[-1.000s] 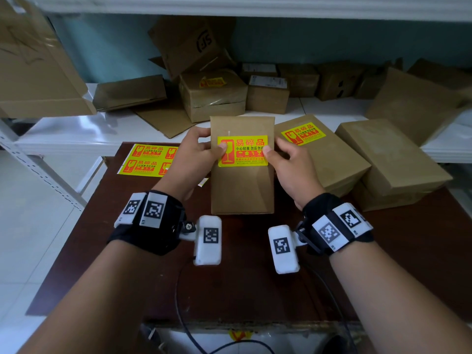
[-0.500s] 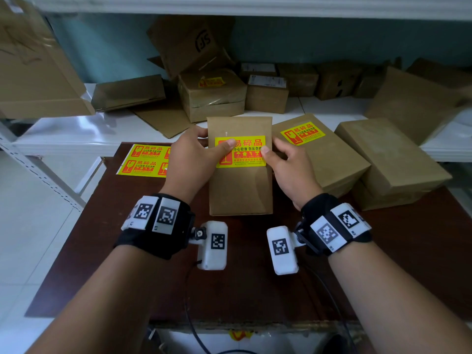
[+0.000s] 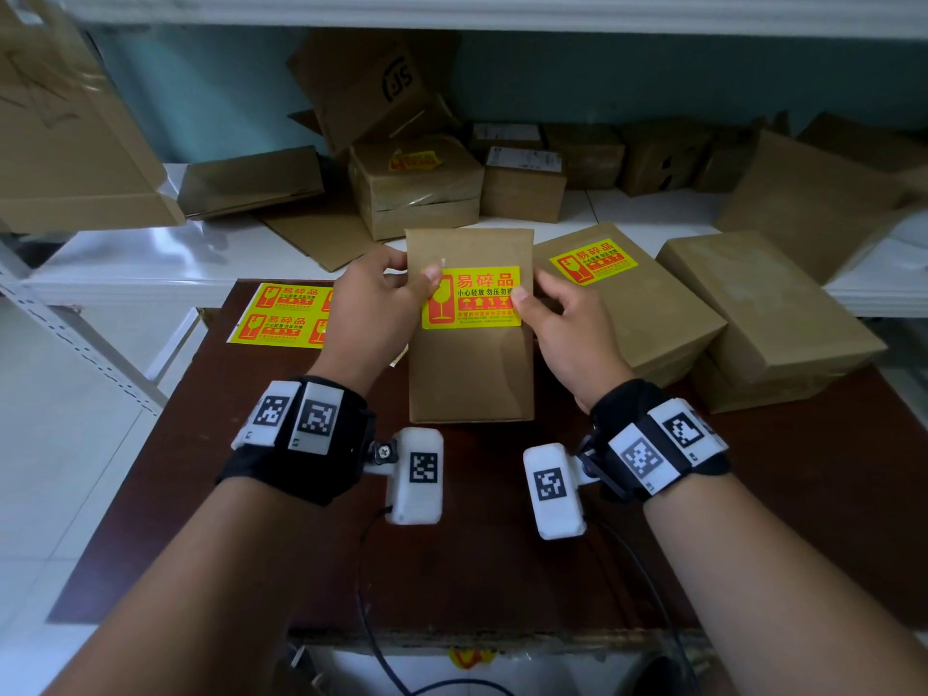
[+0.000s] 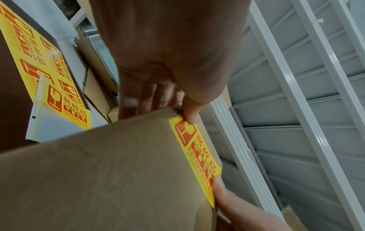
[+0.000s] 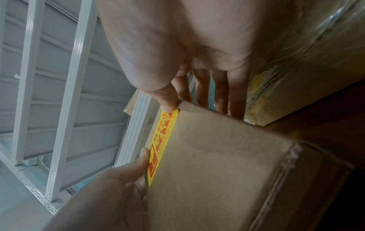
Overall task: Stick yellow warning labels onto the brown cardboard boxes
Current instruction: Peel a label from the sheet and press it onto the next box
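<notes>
A brown cardboard box (image 3: 469,364) lies in the middle of the dark table (image 3: 502,555). A yellow warning label (image 3: 472,297) is stuck across its upper part. My left hand (image 3: 401,281) grips the box's left edge, with its thumb (image 4: 190,115) pressing the label's (image 4: 195,156) left end. My right hand (image 3: 532,298) grips the right edge, and its thumb (image 5: 169,103) presses the label's (image 5: 163,140) right end. In both wrist views the other fingers reach past the box's (image 4: 108,171) far edges, and their tips are hidden.
A sheet of spare yellow labels (image 3: 288,316) lies at the table's back left. A labelled box (image 3: 627,313) and two stacked plain boxes (image 3: 768,313) sit to the right. More boxes (image 3: 417,188) crowd the white shelf (image 3: 150,268) behind.
My left wrist has moved slightly right and its thumb has shifted a little on the label's left end. The box, the label and my right hand have barely moved.
</notes>
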### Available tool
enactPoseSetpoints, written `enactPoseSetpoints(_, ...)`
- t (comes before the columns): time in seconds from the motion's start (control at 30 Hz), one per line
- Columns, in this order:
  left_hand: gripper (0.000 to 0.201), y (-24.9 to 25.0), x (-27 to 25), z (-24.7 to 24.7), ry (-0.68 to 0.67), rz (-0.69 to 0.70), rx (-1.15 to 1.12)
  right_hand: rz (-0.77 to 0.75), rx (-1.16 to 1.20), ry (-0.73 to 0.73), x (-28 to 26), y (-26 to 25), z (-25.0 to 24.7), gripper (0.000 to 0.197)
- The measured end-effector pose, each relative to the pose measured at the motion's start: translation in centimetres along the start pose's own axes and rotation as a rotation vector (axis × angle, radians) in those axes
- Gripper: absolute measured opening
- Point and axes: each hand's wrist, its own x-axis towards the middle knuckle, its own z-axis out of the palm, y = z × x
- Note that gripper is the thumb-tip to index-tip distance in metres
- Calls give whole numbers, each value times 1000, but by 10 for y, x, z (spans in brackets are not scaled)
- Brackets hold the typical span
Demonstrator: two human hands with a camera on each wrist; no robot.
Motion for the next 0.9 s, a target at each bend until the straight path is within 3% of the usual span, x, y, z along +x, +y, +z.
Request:
enactPoseSetpoints(0.13, 11, -1, 2, -4, -6, -15, -12, 7, -7, -5, 1, 2, 0, 40)
enactPoseSetpoints(0.27, 32, 4, 0, -6, -37, -113, -129, 35, 21, 0, 2, 3, -2, 40)
enactPoseSetpoints(0.4, 36, 3, -2, -3, -32, 10, 69, 46, 23, 15, 2, 4, -1, 53)
enactPoseSetpoints(0.47, 45, 0, -3, 0, -36, 47, 139, 46, 36, 24, 2, 5, -1, 51)
enactPoseSetpoints(0.6, 39, -6, 1, -2, -70, 71, 75, 48, 39, 11, 1, 3, -4, 41)
enactPoseSetpoints(0.77, 26, -8, 4, -1, -59, 113, 111, 39, 17, 9, 2, 7, -1, 50)
enactPoseSetpoints(0.9, 31, -8, 5, -5, -60, 97, 78, 48, 85, 27, 4, 8, -3, 50)
